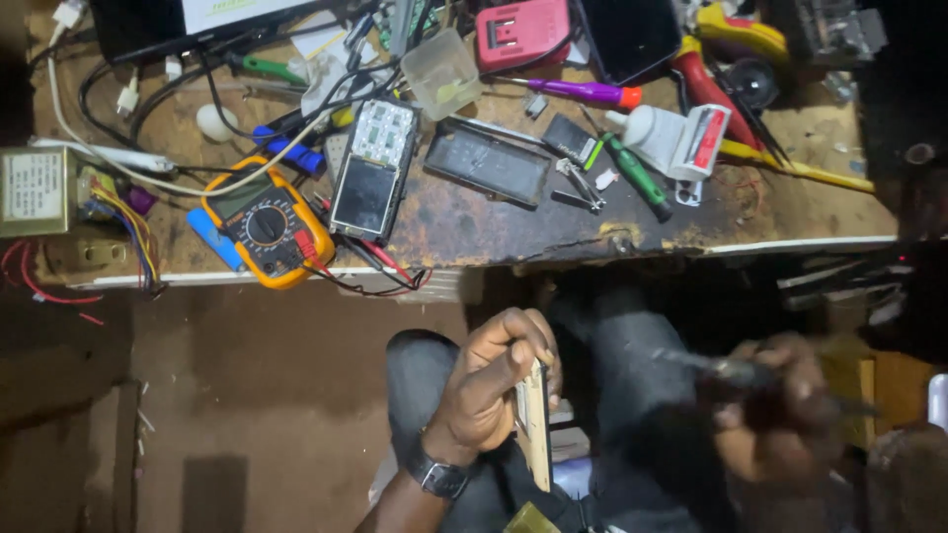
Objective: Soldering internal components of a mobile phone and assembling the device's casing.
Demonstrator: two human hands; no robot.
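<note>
The left hand (pixel 494 380) has its grip closed around a thin, flat board (pixel 536 424), held edge-on so only its pale narrow side shows; what sits on its faces cannot be made out. A dark wristwatch (pixel 439 476) circles that wrist. The board hangs over the person's lap, below the edge of the surface (pixel 592 232), near the grey trouser knees.

The right hand (pixel 780 400) is blurred and dim. Its grip is closed on a slim, dark, rod-like tool (pixel 726 370) that points left toward the board; the tip stands apart from it, and the tool's kind is hard to tell.

Above, the worn wooden surface is scorched dark in the middle and crowded. A yellow multimeter (pixel 267 229) with a round dial lies at its front edge, red and black leads trailing off it. Just beside it lies an opened phone (pixel 371 170), green circuit board showing above a dark screen. A dark rectangular panel (pixel 488 163) lies to the right, then metal tweezers (pixel 581 188), a green-handled screwdriver (pixel 637 176) and a purple-handled screwdriver (pixel 583 92). A white glue bottle (pixel 671 138) lies on its side. A red block (pixel 521 33) is cut off by the top edge.
</note>
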